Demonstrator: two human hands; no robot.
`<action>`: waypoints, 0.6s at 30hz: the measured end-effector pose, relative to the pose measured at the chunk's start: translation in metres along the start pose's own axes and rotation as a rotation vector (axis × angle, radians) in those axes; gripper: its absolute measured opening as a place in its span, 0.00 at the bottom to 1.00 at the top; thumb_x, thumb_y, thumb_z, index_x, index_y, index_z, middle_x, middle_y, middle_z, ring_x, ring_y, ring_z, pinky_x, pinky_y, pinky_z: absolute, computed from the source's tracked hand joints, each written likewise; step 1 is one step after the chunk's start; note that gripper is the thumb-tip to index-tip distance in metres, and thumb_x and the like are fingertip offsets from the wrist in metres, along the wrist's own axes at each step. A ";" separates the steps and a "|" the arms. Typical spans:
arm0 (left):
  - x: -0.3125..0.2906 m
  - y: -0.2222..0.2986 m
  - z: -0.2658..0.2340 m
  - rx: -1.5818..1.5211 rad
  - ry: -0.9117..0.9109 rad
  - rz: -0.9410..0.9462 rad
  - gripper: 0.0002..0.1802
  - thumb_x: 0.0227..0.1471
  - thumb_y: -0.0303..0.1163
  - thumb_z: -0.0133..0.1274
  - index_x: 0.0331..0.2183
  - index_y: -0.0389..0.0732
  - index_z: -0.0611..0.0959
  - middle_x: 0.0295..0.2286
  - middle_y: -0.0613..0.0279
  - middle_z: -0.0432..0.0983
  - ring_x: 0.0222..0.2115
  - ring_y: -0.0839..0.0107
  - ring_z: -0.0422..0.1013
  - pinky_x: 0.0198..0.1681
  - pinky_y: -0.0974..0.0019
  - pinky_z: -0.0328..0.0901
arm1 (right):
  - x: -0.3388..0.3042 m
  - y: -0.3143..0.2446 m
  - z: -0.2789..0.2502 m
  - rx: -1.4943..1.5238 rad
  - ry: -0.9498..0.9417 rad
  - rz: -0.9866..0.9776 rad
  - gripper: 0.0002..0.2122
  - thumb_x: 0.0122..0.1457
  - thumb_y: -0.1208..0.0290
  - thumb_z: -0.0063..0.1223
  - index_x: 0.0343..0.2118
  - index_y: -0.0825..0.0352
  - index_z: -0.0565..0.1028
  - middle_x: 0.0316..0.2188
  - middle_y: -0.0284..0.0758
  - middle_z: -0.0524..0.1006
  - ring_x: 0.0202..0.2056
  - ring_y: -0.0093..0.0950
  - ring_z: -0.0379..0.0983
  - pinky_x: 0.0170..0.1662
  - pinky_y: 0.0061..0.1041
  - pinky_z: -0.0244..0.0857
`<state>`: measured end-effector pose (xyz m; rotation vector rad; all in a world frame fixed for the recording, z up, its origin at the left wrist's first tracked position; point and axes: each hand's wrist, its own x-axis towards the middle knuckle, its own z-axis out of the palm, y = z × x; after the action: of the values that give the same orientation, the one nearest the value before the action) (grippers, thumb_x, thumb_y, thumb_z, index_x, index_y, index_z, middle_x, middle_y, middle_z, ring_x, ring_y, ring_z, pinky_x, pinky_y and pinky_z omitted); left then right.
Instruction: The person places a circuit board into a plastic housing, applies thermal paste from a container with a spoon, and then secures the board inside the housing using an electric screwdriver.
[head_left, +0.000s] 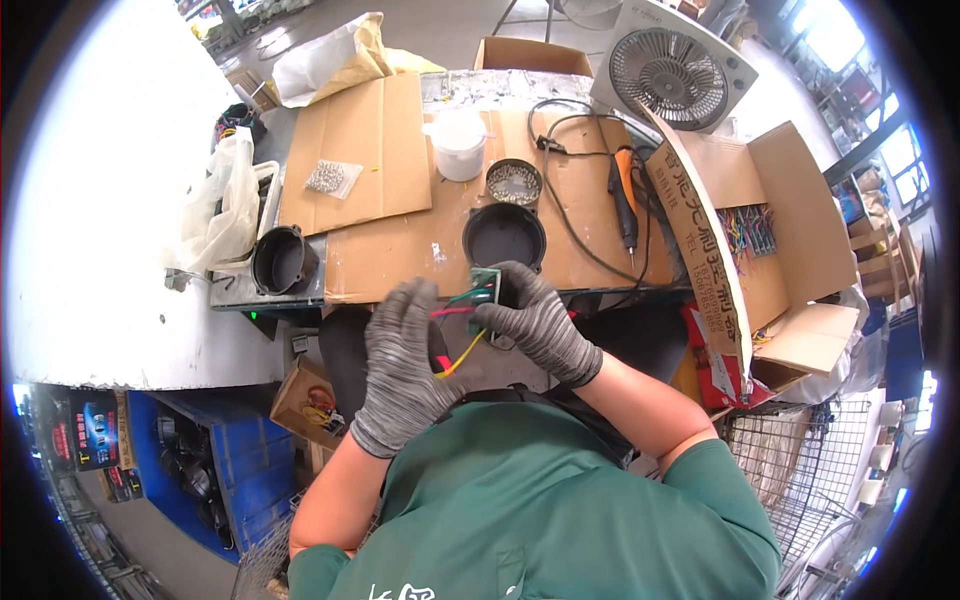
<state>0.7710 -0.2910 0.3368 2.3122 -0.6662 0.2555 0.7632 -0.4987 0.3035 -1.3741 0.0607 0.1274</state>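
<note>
Currently R hand pinches the green circuit board near the round blk pot, L hand's at the wires, grip can't tell; prob. a wire-sorting step, next move calls for leads kept apart.

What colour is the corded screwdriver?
The corded screwdriver is orange and black; best seen in the head view.

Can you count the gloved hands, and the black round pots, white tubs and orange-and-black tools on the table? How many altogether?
Gloved hands: 2
Black round pots: 3
White tub: 1
Orange-and-black tool: 1
Total: 7
</note>
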 end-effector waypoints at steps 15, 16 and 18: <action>-0.017 -0.056 0.017 -1.092 -0.006 -0.632 0.17 0.56 0.24 0.56 0.48 0.38 0.76 0.32 0.67 0.75 0.23 0.82 0.68 0.26 0.77 0.64 | 0.224 -0.037 -0.106 -0.823 0.345 -0.119 0.39 0.57 0.48 0.63 0.63 0.74 0.66 0.57 0.52 0.75 0.56 0.43 0.74 0.57 0.32 0.67; -0.014 -0.055 0.012 -1.173 -0.014 -0.660 0.15 0.58 0.27 0.56 0.47 0.38 0.76 0.31 0.68 0.76 0.22 0.83 0.66 0.24 0.77 0.62 | 0.241 -0.031 -0.121 -0.737 0.333 -0.039 0.36 0.57 0.51 0.64 0.60 0.74 0.68 0.50 0.50 0.78 0.50 0.42 0.77 0.52 0.32 0.70; -0.011 -0.055 0.007 -1.216 0.001 -0.712 0.13 0.63 0.37 0.55 0.44 0.40 0.78 0.29 0.70 0.77 0.19 0.86 0.61 0.21 0.78 0.56 | 0.258 -0.027 -0.125 -0.652 0.311 0.040 0.33 0.56 0.54 0.66 0.58 0.75 0.70 0.44 0.48 0.81 0.44 0.40 0.80 0.48 0.33 0.73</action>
<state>0.7911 -0.2581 0.2957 1.2180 0.0884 -0.3940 1.0263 -0.6123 0.2749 -2.0360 0.3304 -0.0420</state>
